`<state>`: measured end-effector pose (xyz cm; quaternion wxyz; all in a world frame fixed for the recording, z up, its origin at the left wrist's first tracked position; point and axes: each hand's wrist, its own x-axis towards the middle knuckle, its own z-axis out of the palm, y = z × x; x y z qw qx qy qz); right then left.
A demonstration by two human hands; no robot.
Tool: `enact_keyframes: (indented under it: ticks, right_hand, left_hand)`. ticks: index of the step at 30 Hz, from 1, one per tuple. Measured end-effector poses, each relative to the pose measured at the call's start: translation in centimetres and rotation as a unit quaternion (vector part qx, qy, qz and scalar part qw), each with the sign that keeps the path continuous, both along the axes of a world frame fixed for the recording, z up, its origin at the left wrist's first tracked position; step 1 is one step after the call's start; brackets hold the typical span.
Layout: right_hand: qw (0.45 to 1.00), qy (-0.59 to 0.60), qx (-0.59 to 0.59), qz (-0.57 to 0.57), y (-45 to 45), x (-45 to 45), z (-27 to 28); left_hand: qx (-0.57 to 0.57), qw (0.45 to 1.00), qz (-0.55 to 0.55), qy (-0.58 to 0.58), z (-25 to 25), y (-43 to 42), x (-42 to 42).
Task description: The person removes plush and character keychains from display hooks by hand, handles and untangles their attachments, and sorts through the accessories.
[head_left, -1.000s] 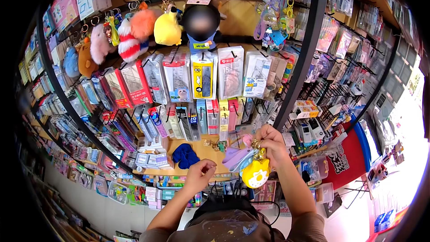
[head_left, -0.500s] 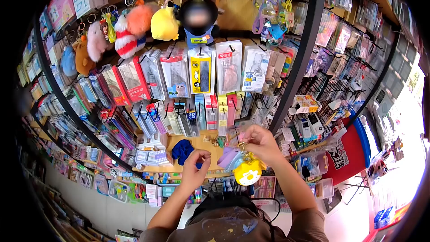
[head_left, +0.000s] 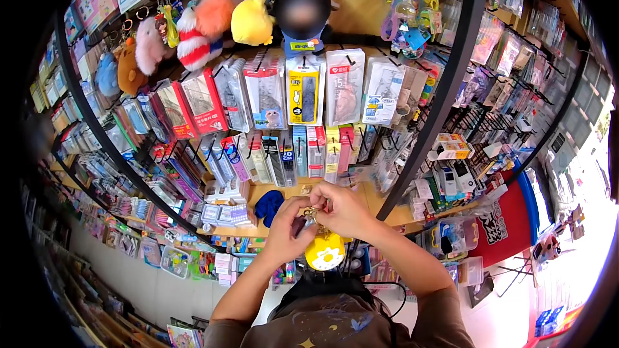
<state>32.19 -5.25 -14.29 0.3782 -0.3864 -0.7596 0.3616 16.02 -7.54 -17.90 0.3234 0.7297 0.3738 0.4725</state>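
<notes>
Both hands meet in front of the wooden shelf, low in the middle of the view. My right hand (head_left: 342, 211) pinches the gold metal clasps of a bunch of keychains. A yellow cat-shaped charm (head_left: 325, 251) with a white flower-like patch hangs below it. My left hand (head_left: 289, 232) closes around the lilac straps beside the clasps, its fingertips against the metal; the straps are mostly hidden. A dark blue cloth item (head_left: 269, 206) lies on the shelf just behind my left hand.
Plush keychains (head_left: 252, 20) hang along the top rack, above packaged rulers and stationery (head_left: 305, 93) on hooks. A black upright post (head_left: 445, 96) slants down at the right. White boxes (head_left: 225, 214) sit on the shelf (head_left: 367, 194) at left.
My right hand has moved left with the keychains and yellow charm. My left hand, empty before, has come up to them and closed on the straps.
</notes>
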Motion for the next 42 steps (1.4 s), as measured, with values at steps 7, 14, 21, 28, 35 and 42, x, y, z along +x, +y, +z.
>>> enact_keyframes:
  ticks: [7, 14, 21, 28, 35, 42]
  right_hand:
    - [0.995, -0.082, 0.063, -0.004, 0.0, -2.9, 0.7]
    - [0.993, -0.100, 0.045, 0.030, -0.2, -5.5, 0.5]
    - [0.988, -0.069, 0.028, 0.136, 0.5, -7.4, -0.7]
    - [0.992, 0.010, -0.055, 0.113, 2.1, -9.1, -0.1]
    - [0.956, 0.101, -0.273, 0.041, 12.1, -9.8, -19.0]
    - [0.962, -0.229, -0.130, -0.066, 16.0, -12.3, -41.4]
  left_hand:
    - [-0.069, 0.995, 0.047, -0.049, -0.5, -0.6, -1.8]
    - [-0.033, 0.992, 0.122, -0.006, -1.5, -0.6, -4.1]
    - [-0.072, 0.988, 0.121, -0.056, -3.6, -0.8, -7.1]
    - [-0.140, 0.943, 0.086, -0.290, -4.4, 0.1, -12.5]
    - [-0.100, 0.911, 0.137, -0.375, -4.3, -0.9, -18.6]
    - [-0.080, 0.931, 0.209, -0.288, -6.3, -3.8, -23.7]
